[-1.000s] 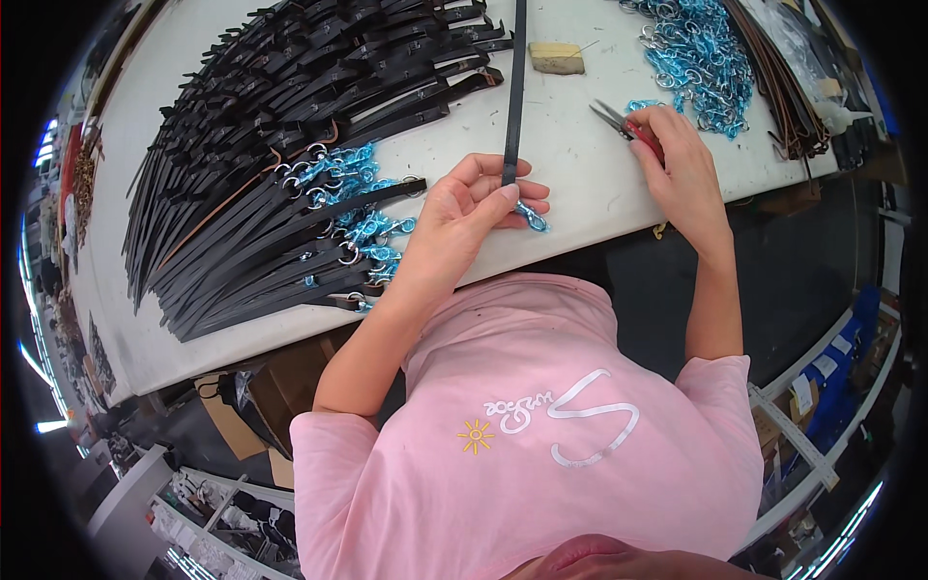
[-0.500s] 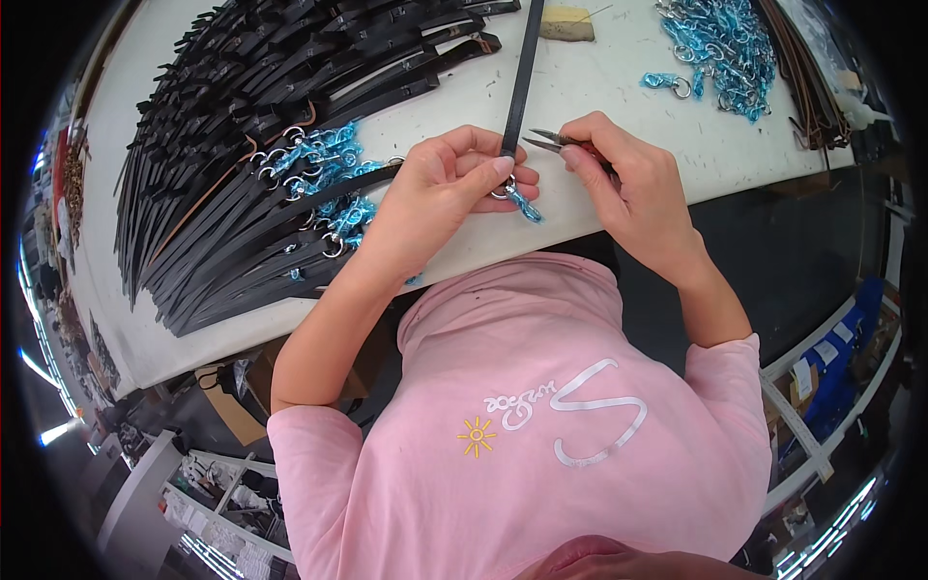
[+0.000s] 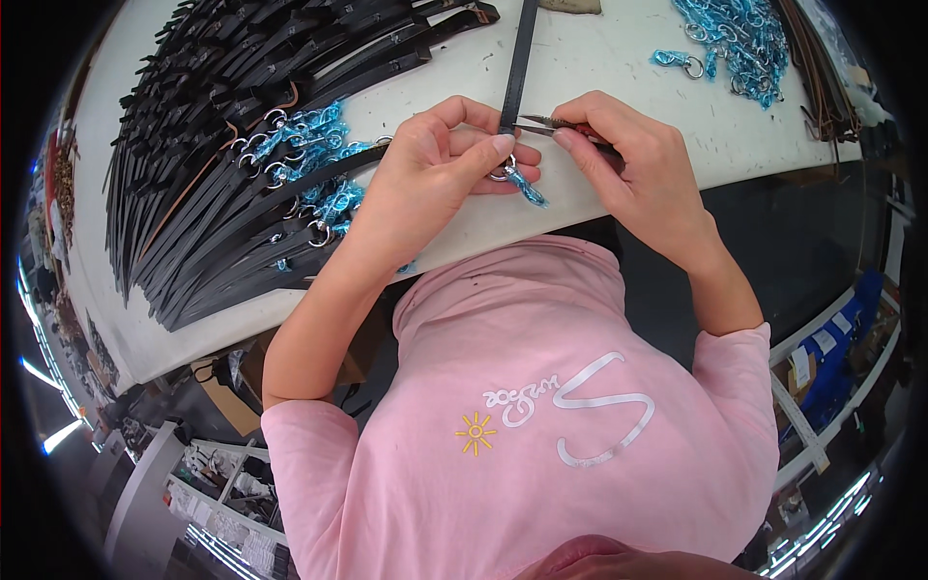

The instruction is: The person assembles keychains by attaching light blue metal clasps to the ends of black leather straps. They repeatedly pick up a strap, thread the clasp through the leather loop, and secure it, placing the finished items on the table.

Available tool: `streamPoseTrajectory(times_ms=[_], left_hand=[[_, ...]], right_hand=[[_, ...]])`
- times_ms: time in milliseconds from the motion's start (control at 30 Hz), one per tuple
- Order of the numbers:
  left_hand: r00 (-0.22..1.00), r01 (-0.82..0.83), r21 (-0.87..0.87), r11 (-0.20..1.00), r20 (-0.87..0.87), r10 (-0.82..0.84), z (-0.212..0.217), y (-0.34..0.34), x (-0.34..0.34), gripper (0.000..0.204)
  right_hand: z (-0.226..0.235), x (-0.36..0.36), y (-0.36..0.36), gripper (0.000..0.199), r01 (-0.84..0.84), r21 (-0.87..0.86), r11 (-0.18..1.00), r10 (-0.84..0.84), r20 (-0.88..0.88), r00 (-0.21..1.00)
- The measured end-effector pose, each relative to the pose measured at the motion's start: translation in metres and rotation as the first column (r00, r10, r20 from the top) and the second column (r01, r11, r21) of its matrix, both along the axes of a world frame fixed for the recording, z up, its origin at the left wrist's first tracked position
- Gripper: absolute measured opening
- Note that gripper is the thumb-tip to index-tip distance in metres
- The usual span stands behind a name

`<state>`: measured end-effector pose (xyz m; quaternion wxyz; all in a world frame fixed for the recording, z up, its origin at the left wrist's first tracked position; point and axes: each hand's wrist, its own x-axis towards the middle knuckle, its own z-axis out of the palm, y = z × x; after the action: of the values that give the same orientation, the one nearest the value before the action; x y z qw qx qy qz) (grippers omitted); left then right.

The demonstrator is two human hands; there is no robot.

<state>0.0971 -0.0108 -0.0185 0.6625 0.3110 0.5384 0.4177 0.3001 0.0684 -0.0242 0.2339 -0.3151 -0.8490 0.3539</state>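
Above the near part of the surface, black strap held out straight, running up past the top edge of the view. At its lower end, silver ring and clasp in crinkled blue wrap, hanging just below the thumb. Clamped there by the left hand, grip pressed together on the strap, thumb on top, fingers curled underneath. Just beside it, right hand with grip closed around red-handled snips, blades slightly apart and pointing left, tips at the strap's edge; cannot tell contact from a narrow gap.

Farther out to the left, large heap of black straps, overlapping side by side, with thin brown strip slanting among them. Along the right ends of the lower straps, cluster of blue-wrapped clasps with silver rings. Toward the far right, pile of similar clasps, with lone wrapped clasp lying near it. Beyond that pile, bundle of narrow brown straps, reaching close to the edge. At the top of the view, yellowish-brown block, partly cut off. Below the surface's near edge, pink shirt with white lettering and yellow sun.
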Motion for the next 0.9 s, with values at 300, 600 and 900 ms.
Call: streamPoseTrajectory(times_ms=[300, 600, 900], left_hand=[[1.0, -0.008, 0.031, 0.999, -0.026, 0.008, -0.003, -0.001, 0.003, 0.018], [0.996, -0.01, 0.04, 0.999, -0.092, 0.014, 0.0, -0.002, 0.007, 0.018], [0.994, -0.013, 0.018, 1.0, -0.107, 0.015, 0.001, 0.0, 0.007, 0.019]], right_hand=[[0.008, -0.002, 0.003, 0.006, -0.043, 0.016, 0.999, 0.042, 0.081, 0.996], [0.017, -0.002, 0.016, 0.008, -0.14, 0.024, 0.99, 0.135, 0.153, 0.979], [0.014, -0.002, 0.025, 0.011, -0.081, -0.093, 0.992, 0.09, 0.103, 0.991]])
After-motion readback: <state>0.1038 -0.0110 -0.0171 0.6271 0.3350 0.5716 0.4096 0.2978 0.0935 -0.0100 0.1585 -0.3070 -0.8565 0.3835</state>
